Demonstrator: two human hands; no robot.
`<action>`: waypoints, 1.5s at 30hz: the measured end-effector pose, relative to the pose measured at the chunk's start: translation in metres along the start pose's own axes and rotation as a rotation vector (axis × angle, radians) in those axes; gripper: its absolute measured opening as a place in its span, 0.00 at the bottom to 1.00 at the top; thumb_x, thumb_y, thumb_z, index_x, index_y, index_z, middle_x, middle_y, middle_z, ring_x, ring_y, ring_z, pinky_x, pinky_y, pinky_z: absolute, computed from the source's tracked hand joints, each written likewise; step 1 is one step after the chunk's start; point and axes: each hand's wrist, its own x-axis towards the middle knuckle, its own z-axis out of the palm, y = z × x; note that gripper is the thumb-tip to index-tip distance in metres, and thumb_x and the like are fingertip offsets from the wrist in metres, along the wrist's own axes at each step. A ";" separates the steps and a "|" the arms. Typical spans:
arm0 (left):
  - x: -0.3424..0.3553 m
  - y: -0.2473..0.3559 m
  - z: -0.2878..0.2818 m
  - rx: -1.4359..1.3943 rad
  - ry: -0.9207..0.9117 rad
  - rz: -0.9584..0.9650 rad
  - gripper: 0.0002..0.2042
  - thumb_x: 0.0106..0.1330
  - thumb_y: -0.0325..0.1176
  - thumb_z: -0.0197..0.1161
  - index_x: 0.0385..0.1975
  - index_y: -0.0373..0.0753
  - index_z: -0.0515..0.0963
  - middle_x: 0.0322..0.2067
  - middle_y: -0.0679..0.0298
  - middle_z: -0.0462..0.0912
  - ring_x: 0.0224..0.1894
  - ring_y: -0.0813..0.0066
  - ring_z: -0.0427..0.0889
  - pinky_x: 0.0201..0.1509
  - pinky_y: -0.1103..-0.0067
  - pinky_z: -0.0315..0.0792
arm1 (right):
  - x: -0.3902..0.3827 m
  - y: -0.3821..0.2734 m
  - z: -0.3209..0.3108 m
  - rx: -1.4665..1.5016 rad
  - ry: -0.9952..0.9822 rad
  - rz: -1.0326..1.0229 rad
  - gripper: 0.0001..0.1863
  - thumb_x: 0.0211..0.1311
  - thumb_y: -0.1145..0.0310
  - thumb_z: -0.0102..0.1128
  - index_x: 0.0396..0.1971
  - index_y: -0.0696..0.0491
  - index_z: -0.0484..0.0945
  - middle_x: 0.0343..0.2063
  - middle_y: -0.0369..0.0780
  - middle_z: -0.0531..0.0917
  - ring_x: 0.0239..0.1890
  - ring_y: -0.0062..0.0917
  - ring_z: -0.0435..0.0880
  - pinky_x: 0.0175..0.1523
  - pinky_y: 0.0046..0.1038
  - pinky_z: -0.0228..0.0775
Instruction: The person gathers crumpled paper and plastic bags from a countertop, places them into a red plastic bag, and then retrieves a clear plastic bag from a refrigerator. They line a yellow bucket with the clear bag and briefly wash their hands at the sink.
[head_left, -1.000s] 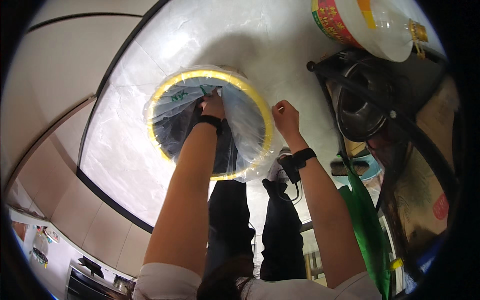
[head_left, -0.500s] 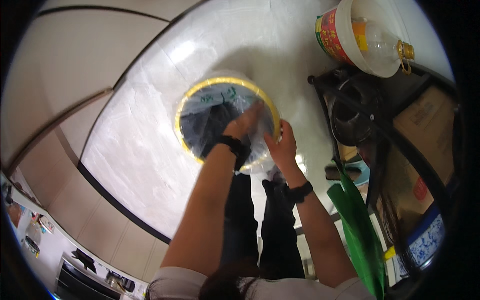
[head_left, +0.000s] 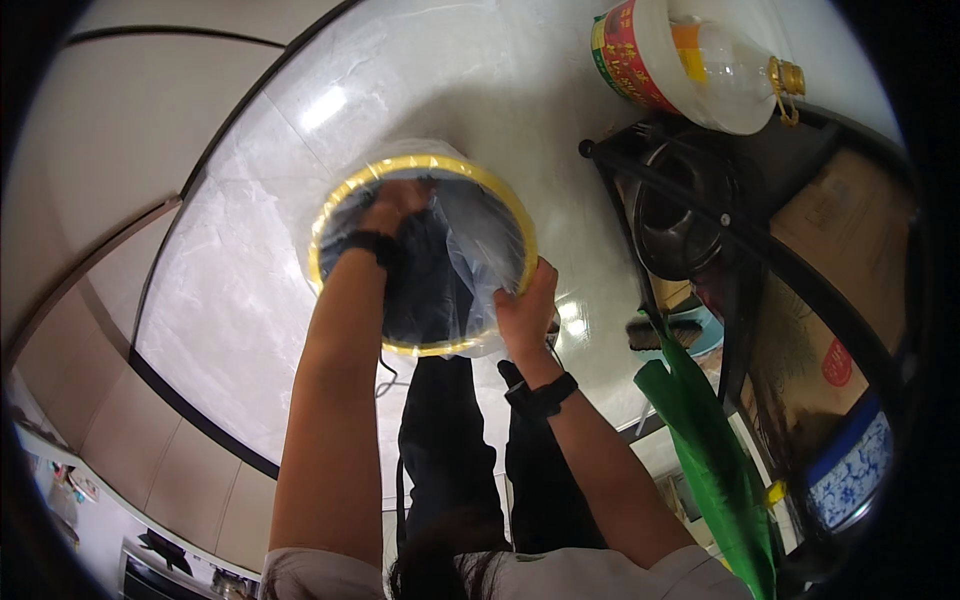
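A round trash can [head_left: 527, 232] with a yellow rim and dark inside stands in front of my legs. A clear plastic bag [head_left: 468, 225] lines it and folds over the rim. My left hand [head_left: 398, 203] is inside the can, against the bag near the far left wall; its fingers are smeared by motion and partly hidden. My right hand [head_left: 528, 308] grips the rim and the bag at the near right side, with the thumb inside and the fingers outside.
To the right, a black metal rack [head_left: 725, 220] holds a dark pan [head_left: 680, 215] and cardboard [head_left: 840, 260]. Beyond it lies a white tub [head_left: 640, 60] with a clear plastic bottle [head_left: 725, 80]. A green plastic sheet [head_left: 695, 440] and a brush [head_left: 668, 335] are nearer. Pale cabinets [head_left: 90, 220] line the left.
My left hand has moved from the right side of the can's inside to the far left. My right hand has shifted slightly along the rim. The can now appears farther left in view.
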 end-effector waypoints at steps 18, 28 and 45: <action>-0.197 0.147 -0.014 -0.504 -0.054 -0.033 0.23 0.58 0.39 0.59 0.54 0.43 0.65 0.35 0.47 0.78 0.38 0.54 0.78 0.41 0.65 0.72 | -0.002 0.191 -0.129 -0.060 0.264 0.151 0.23 0.36 0.68 0.68 0.35 0.59 0.71 0.31 0.47 0.75 0.36 0.43 0.74 0.40 0.40 0.65; 0.037 0.176 -0.040 -0.045 0.453 0.592 0.12 0.56 0.28 0.54 0.39 0.45 0.78 0.33 0.64 0.79 0.40 0.64 0.77 0.40 0.72 0.72 | -0.006 0.232 -0.155 -0.121 0.152 0.104 0.29 0.36 0.74 0.65 0.46 0.57 0.70 0.39 0.45 0.77 0.44 0.34 0.76 0.48 0.32 0.67; 0.216 0.245 0.003 0.355 0.566 0.694 0.10 0.54 0.35 0.56 0.36 0.48 0.77 0.41 0.68 0.76 0.47 0.67 0.70 0.45 0.70 0.65 | 0.016 0.221 -0.176 -0.141 -0.150 0.278 0.40 0.37 0.60 0.72 0.52 0.61 0.64 0.44 0.51 0.76 0.48 0.43 0.75 0.51 0.37 0.69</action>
